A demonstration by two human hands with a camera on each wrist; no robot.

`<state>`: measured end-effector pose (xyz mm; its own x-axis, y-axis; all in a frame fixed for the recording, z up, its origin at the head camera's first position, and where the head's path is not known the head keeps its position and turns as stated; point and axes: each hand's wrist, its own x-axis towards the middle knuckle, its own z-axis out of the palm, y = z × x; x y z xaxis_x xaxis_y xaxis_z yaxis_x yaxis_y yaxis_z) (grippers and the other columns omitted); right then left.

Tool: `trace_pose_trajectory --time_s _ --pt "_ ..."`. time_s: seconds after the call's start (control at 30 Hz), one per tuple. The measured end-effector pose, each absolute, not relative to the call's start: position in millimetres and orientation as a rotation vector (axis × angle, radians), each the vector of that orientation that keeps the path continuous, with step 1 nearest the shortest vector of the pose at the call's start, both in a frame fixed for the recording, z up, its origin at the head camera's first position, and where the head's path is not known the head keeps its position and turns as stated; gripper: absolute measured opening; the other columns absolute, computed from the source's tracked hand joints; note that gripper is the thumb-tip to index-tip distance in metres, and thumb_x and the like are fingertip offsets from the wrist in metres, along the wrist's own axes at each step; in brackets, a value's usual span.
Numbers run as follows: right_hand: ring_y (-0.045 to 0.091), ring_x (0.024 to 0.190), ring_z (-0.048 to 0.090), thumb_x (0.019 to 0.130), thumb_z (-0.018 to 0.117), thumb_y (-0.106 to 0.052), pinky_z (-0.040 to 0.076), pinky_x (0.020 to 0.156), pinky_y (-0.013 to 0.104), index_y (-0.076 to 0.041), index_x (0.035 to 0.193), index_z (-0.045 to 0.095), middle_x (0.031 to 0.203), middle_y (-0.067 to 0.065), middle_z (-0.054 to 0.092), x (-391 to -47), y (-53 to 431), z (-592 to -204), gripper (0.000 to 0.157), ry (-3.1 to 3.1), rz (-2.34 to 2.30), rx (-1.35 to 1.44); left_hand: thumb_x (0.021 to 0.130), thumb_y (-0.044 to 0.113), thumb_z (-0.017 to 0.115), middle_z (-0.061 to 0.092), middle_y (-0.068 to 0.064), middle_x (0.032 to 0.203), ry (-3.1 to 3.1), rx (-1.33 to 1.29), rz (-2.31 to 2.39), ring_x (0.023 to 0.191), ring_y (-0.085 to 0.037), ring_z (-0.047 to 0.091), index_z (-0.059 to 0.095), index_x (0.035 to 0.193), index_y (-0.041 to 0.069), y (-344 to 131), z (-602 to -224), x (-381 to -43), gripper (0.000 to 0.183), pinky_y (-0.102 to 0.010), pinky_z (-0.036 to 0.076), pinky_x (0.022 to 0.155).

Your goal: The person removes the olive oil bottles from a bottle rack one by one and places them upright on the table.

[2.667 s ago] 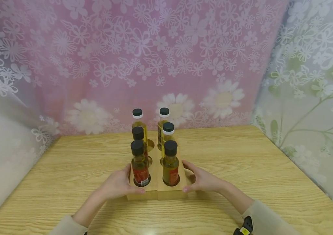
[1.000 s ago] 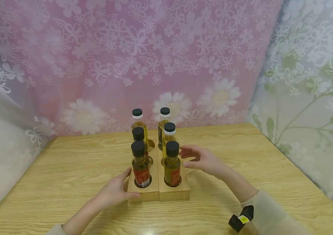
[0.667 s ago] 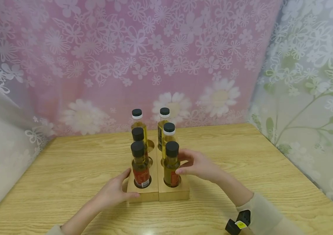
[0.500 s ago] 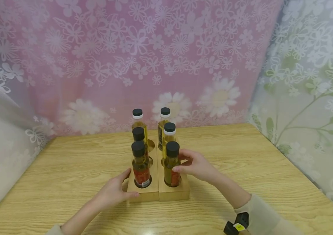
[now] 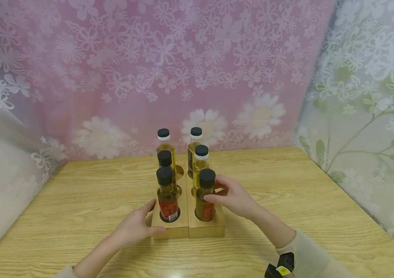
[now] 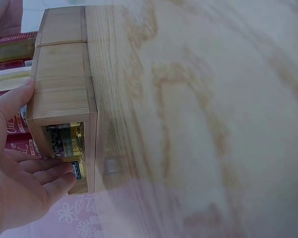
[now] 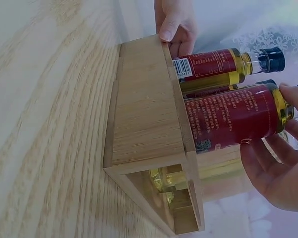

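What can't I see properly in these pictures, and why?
Head view: front right bottle's base, hidden by wooden box.
Head view: middle left bottle, mostly hidden by front left bottle.
Head view: yellow sticker's marks, too small.
Left wrist view: left hand, partly cut off by left edge.

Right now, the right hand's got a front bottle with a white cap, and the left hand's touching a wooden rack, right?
Almost: the front bottle in the right hand has a black cap, not a white one, as the head view shows. The left hand is touching a wooden rack.
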<state>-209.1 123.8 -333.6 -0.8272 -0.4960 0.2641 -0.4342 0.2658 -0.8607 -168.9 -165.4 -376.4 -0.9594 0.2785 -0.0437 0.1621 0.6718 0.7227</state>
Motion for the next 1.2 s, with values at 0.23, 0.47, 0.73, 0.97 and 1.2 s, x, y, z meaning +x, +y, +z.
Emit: trace_pose_trajectory --time_s 0.23,0.47,0.73,0.97,1.2 --pt "0.025 0.098 0.057 0.086 0.067 -0.013 0.049 0.082 0.040 -0.003 0.119 0.058 0.106 0.011 0.062 -209 130 -320 0.035 2.521 -1.701 -0.870 0.072 0.040 0.078 0.039 -0.024 0.139 2.757 0.347 1.138 0.061 -0.012 0.054 0.029 0.142 -0.007 -165 -376 -168 0.098 -0.044 0.045 0.081" --pt "0.031 0.106 0.056 0.089 0.063 -0.013 0.047 0.086 0.045 -0.001 0.127 0.053 0.116 0.017 0.059 -215 149 -293 0.041 2.624 -1.724 -0.807 0.073 0.040 0.078 0.037 -0.023 0.141 2.750 0.332 1.149 0.047 -0.011 0.045 0.027 0.143 -0.006 -164 -376 -168 0.098 -0.046 0.044 0.085" --pt "0.029 0.109 0.054 0.092 0.059 -0.017 0.044 0.090 0.049 0.001 0.129 0.049 0.119 0.020 0.056 -230 181 -275 0.042 2.658 -1.730 -0.714 0.072 0.039 0.079 0.038 -0.024 0.140 2.769 0.354 1.139 0.073 -0.022 0.062 0.029 0.142 -0.007 -164 -375 -167 0.098 -0.051 0.042 0.090" --pt "0.005 0.098 0.057 0.093 0.058 -0.020 0.047 0.089 0.038 0.002 0.130 0.047 0.117 0.015 0.054 -250 216 -276 0.045 2.742 -1.718 -0.662 0.073 0.038 0.079 0.038 -0.025 0.140 2.757 0.349 1.147 0.075 -0.019 0.063 0.028 0.142 -0.007 -163 -373 -166 0.097 -0.052 0.041 0.091" --pt "0.000 0.096 0.054 0.092 0.060 -0.024 0.044 0.091 0.042 -0.002 0.129 0.047 0.118 0.012 0.050 -271 247 -290 0.045 2.801 -1.686 -0.542 0.072 0.039 0.079 0.039 -0.023 0.140 2.772 0.332 1.132 0.104 -0.032 0.058 0.030 0.141 -0.007 -163 -373 -166 0.097 -0.052 0.041 0.092"
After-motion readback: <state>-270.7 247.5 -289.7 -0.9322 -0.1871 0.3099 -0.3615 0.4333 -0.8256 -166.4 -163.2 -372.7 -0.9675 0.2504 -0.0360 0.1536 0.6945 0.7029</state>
